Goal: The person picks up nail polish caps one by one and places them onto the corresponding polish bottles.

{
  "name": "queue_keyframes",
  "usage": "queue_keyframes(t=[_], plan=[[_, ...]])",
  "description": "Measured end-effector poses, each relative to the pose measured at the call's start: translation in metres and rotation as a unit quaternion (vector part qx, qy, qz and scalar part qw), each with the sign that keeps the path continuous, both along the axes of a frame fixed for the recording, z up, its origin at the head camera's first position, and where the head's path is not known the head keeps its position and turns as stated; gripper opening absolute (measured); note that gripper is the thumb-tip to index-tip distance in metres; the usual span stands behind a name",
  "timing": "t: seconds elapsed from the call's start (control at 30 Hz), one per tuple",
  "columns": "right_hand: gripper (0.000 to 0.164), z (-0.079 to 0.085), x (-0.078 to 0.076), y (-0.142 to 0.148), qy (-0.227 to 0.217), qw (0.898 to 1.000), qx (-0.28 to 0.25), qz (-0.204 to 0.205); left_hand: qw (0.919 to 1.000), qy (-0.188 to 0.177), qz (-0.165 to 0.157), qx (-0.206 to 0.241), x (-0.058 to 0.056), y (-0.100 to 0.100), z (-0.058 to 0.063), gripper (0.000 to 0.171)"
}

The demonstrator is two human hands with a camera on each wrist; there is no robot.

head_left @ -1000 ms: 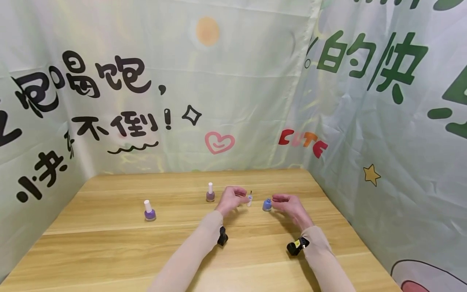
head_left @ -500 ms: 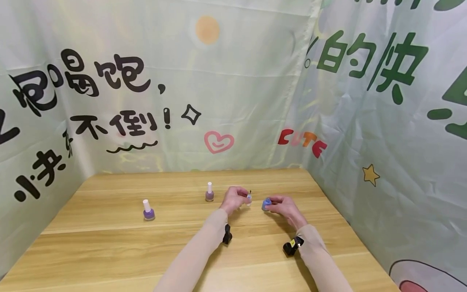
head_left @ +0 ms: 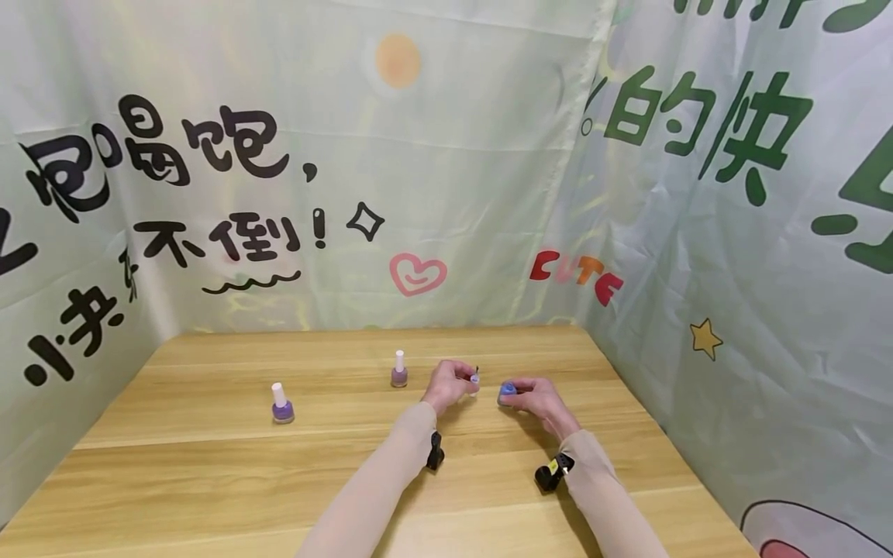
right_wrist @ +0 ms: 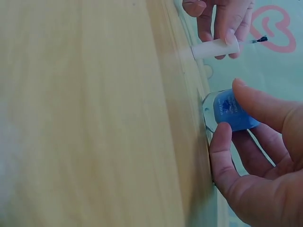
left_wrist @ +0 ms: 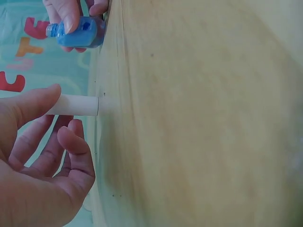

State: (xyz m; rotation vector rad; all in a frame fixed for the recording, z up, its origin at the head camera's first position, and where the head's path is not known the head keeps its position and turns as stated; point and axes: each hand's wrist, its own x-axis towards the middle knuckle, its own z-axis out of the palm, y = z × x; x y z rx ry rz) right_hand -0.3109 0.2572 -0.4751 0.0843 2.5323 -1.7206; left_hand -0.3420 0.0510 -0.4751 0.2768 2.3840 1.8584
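Note:
My left hand point(head_left: 449, 384) pinches the white cap point(left_wrist: 78, 105) of a nail polish between thumb and fingers. Its thin brush point(right_wrist: 262, 39) points up, with a dark tip, and the cap's closed end faces the tabletop. To the right, my right hand point(head_left: 544, 401) holds the uncapped blue nail polish bottle point(right_wrist: 229, 111) by its sides, thumb on one face and fingers on the other. The bottle is upright, its threaded neck point(left_wrist: 52, 30) bare in the left wrist view. A small gap separates cap and bottle.
Two capped purple nail polish bottles stand to the left on the wooden table point(head_left: 230, 480): one point(head_left: 399, 370) behind my left hand, the other point(head_left: 282, 407) farther left. Printed fabric point(head_left: 474, 194) hangs along the table's back and sides.
My right hand's fingers, loosely beside the blue bottle a second ago, have come round it and now grip it. My left hand keeps the cap at about the same spot.

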Motion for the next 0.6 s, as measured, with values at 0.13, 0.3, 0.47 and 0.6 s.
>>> queue_keyframes(t=[0.13,0.3,0.47,0.6], plan=[[0.037,-0.001,-0.002,-0.003,0.004,1.000,-0.001,-0.010,1.0000,0.002,0.001,0.002,0.000,-0.002,0.000,0.025],[0.035,0.001,-0.001,-0.008,-0.001,1.000,-0.010,-0.017,0.9998,0.000,-0.003,0.019,0.003,-0.010,-0.001,0.020],[0.039,0.002,0.003,-0.012,-0.007,1.000,-0.015,-0.007,0.9996,0.003,-0.021,0.020,0.009,-0.018,0.000,0.016],[0.043,0.003,0.003,-0.016,-0.002,0.999,-0.035,0.000,0.9994,0.006,-0.026,0.022,0.012,-0.024,0.004,0.017]])
